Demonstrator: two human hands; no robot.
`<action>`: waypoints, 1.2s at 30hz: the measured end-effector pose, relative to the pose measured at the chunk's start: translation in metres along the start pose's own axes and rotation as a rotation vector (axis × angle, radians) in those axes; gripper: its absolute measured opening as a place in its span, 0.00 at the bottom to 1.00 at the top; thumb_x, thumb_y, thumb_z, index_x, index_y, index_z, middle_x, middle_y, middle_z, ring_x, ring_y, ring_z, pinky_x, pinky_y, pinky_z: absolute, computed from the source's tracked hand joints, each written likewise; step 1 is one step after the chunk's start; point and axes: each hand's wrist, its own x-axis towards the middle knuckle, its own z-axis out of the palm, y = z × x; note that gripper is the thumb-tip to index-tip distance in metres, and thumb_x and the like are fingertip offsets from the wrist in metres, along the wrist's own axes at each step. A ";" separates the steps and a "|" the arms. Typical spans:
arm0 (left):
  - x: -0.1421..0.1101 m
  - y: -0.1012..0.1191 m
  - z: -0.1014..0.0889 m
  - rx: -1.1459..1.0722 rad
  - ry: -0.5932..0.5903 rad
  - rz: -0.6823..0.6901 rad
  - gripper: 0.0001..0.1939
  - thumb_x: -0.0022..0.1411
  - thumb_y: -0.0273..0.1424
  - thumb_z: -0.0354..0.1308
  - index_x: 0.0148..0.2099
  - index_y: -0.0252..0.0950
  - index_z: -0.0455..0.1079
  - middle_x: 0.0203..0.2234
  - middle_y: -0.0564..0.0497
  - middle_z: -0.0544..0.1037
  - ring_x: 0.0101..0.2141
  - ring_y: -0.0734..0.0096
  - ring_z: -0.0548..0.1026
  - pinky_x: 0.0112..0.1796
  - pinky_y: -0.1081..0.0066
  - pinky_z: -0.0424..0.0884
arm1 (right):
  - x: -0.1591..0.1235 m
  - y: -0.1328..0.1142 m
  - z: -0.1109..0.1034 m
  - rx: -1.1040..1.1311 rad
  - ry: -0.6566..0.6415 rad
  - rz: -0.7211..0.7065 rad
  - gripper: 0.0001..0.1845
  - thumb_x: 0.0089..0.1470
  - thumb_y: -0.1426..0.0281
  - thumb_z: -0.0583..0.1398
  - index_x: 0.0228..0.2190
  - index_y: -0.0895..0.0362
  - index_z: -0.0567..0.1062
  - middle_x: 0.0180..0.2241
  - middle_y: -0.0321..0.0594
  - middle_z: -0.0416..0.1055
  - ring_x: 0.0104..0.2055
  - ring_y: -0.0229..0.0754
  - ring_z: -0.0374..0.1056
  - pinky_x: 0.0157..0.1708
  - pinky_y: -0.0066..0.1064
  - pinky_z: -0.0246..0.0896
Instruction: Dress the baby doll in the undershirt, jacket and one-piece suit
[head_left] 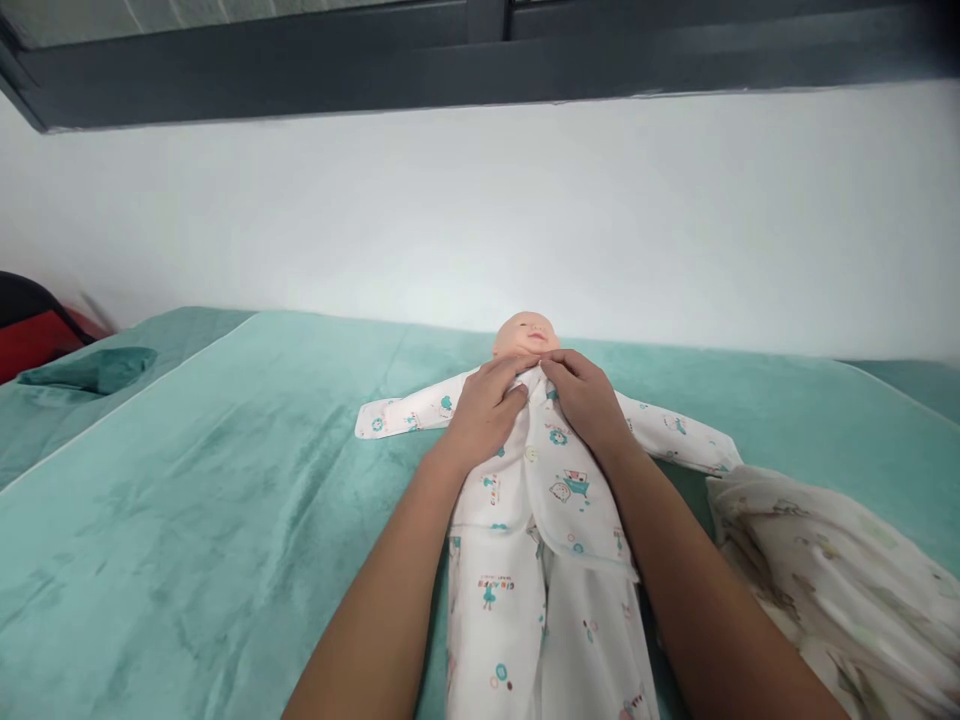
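A baby doll (pixel 527 334) lies on its back on a teal blanket (pixel 225 500), head towards the wall. It wears a white printed romper (pixel 555 490) with sleeves spread to both sides. My left hand (pixel 486 405) and my right hand (pixel 583 395) rest on the doll's chest just under its chin. Both hands have their fingers curled and pinch the romper's collar edges, fingertips nearly touching at the neck opening.
A crumpled white printed cloth (pixel 840 580) lies at the right, beside the doll's legs. A folded teal cloth (pixel 94 368) sits at the far left, with a red and black object (pixel 34 330) behind it. A white wall and a dark window frame (pixel 480 50) stand behind the bed.
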 end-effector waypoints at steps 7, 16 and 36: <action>-0.004 -0.001 0.003 -0.013 0.056 -0.018 0.20 0.65 0.27 0.48 0.57 0.41 0.69 0.57 0.51 0.72 0.58 0.64 0.67 0.60 0.61 0.61 | 0.008 0.012 -0.003 -0.019 -0.064 -0.098 0.13 0.52 0.66 0.55 0.35 0.52 0.78 0.46 0.42 0.74 0.52 0.49 0.65 0.56 0.45 0.54; -0.005 0.002 0.003 -0.010 0.049 -0.006 0.21 0.66 0.27 0.47 0.58 0.43 0.69 0.57 0.52 0.72 0.58 0.66 0.67 0.60 0.63 0.61 | 0.006 0.017 -0.003 0.101 -0.005 -0.055 0.09 0.50 0.62 0.58 0.31 0.54 0.72 0.33 0.36 0.72 0.38 0.43 0.65 0.41 0.36 0.59; -0.007 0.003 0.005 -0.128 0.141 -0.074 0.17 0.63 0.27 0.52 0.51 0.43 0.74 0.52 0.52 0.76 0.54 0.64 0.72 0.57 0.63 0.66 | -0.009 -0.008 -0.002 -0.061 0.130 -0.214 0.05 0.52 0.68 0.57 0.29 0.53 0.74 0.30 0.36 0.74 0.34 0.43 0.67 0.41 0.36 0.60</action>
